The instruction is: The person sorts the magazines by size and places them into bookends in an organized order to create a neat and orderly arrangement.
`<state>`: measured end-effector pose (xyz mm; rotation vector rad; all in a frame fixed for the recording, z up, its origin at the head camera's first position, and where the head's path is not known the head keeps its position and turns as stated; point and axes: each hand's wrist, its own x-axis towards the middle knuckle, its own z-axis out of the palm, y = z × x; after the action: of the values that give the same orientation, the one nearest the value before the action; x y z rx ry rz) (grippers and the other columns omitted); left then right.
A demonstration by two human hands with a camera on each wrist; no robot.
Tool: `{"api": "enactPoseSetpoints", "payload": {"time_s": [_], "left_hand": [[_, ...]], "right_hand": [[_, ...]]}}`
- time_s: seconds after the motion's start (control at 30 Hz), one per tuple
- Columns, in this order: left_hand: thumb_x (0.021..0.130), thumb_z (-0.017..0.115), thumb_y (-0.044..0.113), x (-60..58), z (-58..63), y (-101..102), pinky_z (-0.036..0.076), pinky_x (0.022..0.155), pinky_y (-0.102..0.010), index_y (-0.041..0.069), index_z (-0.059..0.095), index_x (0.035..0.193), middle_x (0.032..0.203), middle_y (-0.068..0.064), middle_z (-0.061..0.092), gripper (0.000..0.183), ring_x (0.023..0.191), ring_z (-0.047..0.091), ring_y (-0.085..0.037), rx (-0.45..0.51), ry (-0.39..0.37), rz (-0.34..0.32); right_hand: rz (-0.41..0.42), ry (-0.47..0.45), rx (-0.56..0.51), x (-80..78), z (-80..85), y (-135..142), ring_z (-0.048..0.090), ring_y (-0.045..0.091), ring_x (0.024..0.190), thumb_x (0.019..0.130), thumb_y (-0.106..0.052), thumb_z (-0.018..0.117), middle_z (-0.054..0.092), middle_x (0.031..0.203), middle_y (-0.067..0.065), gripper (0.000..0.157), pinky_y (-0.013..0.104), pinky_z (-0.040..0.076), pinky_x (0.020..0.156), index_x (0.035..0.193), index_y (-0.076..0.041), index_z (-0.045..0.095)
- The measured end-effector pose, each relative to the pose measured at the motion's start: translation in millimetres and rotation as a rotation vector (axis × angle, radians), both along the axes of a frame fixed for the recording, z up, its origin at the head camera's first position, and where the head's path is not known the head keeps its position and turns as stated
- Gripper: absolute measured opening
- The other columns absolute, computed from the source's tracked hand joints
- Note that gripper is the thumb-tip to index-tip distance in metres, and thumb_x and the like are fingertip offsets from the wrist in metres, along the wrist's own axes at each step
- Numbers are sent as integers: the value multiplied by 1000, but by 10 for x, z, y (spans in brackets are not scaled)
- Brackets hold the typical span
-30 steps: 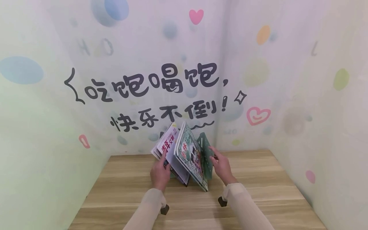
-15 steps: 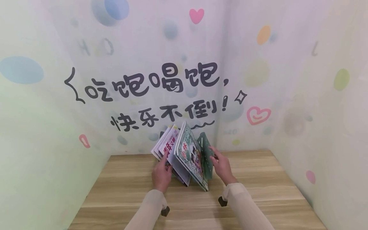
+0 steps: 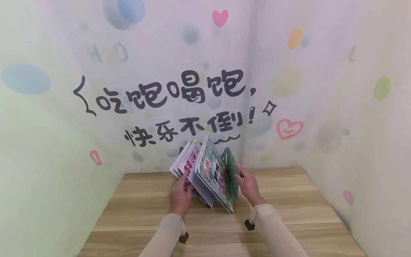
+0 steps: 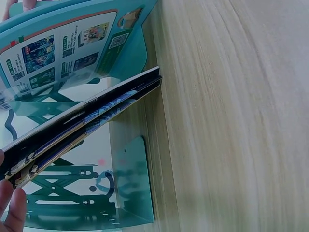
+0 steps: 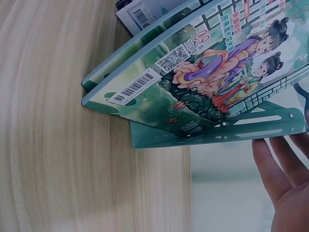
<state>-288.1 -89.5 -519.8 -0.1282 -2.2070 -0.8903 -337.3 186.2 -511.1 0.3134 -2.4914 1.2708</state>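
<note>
At the middle of the table, my left hand (image 3: 181, 198) grips a few leaning white-and-purple magazines (image 3: 190, 165) by their near edge. In the left wrist view, its fingers (image 4: 17, 208) pinch the lower magazines (image 4: 91, 113), which hang at a slant inside a green metal book stand (image 4: 133, 179). To their right lean two green-covered magazines (image 3: 216, 175), apart from the purple ones at the front. Straight fingers of my right hand (image 3: 249, 185) rest against the outer side of the stand's right end plate (image 5: 212, 138). The magazines hide much of the stand in the head view.
A wood-grain tabletop (image 3: 144, 228) lies under the stand. Patterned cloth walls (image 3: 192, 43) with black lettering rise behind it and at both sides.
My left hand has shifted slightly right, and the purple magazines are fanned a little differently in its grip. My right hand and the green-covered magazines have hardly moved.
</note>
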Motion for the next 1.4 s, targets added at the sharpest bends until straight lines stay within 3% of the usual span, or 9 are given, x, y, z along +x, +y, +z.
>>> {"api": "enactPoseSetpoints", "payload": {"time_s": [0.3,0.5,0.6,0.8,1.03,1.13,1.27,1.4], "left_hand": [[78,79,2,64,-13,-12,56,64,-32,12,64,126,92,-3,67,52,75,62,-16,-8,90,-37],[76,80,4,150,-70,-20,51,61,-29,11,69,114,92,-1,68,40,72,56,-13,-55,134,-75],[76,81,6,197,-103,-31,51,64,-31,12,70,112,98,0,70,38,76,57,-13,-99,116,-96],[80,79,13,279,-116,-77,53,84,-41,11,68,117,113,-3,68,38,99,61,-22,-192,45,-152],[84,76,19,373,-130,-138,49,94,-47,12,66,121,121,-6,64,40,109,56,-26,-249,-112,-189],[84,75,24,412,-183,-175,51,91,-46,11,65,122,124,-7,63,41,111,55,-26,-295,-145,-194],[85,73,31,436,-221,-225,49,93,-47,10,62,127,129,-9,60,48,113,54,-28,-373,-132,-227],[86,70,37,459,-217,-285,45,99,-51,11,58,132,137,-10,54,54,119,51,-31,-449,-157,-256]], "right_hand": [[4,8,17,5,27,21,63,34,107,98,-11,59,52,141,12,48,50,55,84,143,-24,49],[24,4,24,13,60,39,62,36,110,97,-9,59,48,145,12,54,48,56,82,146,-26,45],[36,-6,39,15,56,60,61,37,110,97,-9,59,47,145,14,57,46,57,80,149,-27,41],[47,6,67,39,47,116,63,36,106,98,-13,59,53,138,19,59,51,55,82,151,-26,37],[67,31,59,84,27,185,65,34,104,97,-14,61,59,131,19,61,51,55,83,151,-29,37],[80,49,72,127,-2,231,65,34,104,96,-13,62,59,131,18,60,51,55,83,150,-24,38],[70,45,118,226,-54,294,61,37,110,95,-18,64,55,136,17,55,53,53,86,147,-14,44],[86,52,179,337,-114,336,51,40,123,94,-23,65,51,140,19,53,56,43,100,142,-8,49]]}}
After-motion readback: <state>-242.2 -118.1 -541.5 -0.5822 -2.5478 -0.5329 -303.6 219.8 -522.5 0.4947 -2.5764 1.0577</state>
